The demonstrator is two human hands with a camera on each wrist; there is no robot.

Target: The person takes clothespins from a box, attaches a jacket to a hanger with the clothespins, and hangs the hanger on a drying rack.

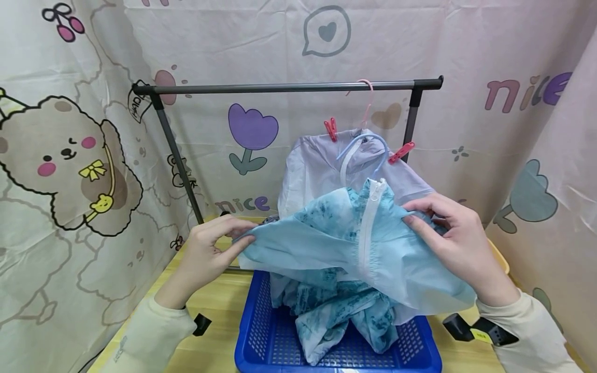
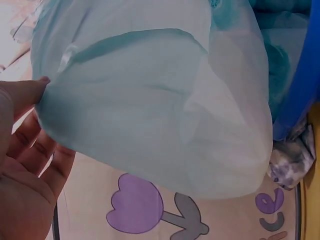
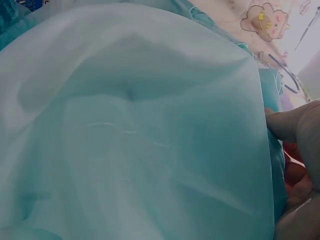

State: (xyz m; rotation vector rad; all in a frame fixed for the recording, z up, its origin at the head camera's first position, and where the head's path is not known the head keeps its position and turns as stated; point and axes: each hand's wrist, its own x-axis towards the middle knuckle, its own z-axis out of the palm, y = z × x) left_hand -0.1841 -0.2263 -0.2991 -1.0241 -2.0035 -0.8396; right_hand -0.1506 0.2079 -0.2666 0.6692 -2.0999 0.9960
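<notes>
A light blue zip-up jacket [image 1: 322, 243] with a white zipper and teal mottled patches is stretched between both hands, above a blue basket. My left hand [image 1: 212, 254] pinches its left edge between thumb and fingers; in the left wrist view the thin fabric spreads out from that thumb. At the other side my right hand [image 1: 459, 243] pinches the jacket near the shoulder. The hook of a blue hanger [image 1: 380, 142] rises just behind the jacket's collar. Lower folds of teal mottled cloth [image 1: 345, 316] hang into the basket.
The blue plastic basket [image 1: 431, 352] stands on a yellow wood-look table [image 1: 219, 316]. Behind it, a dark metal rack [image 1: 261, 88] carries a lavender jacket [image 1: 308, 160] on a pink hanger [image 1: 368, 98], with red clips [image 1: 402, 152] at its shoulders. Printed curtains enclose the area.
</notes>
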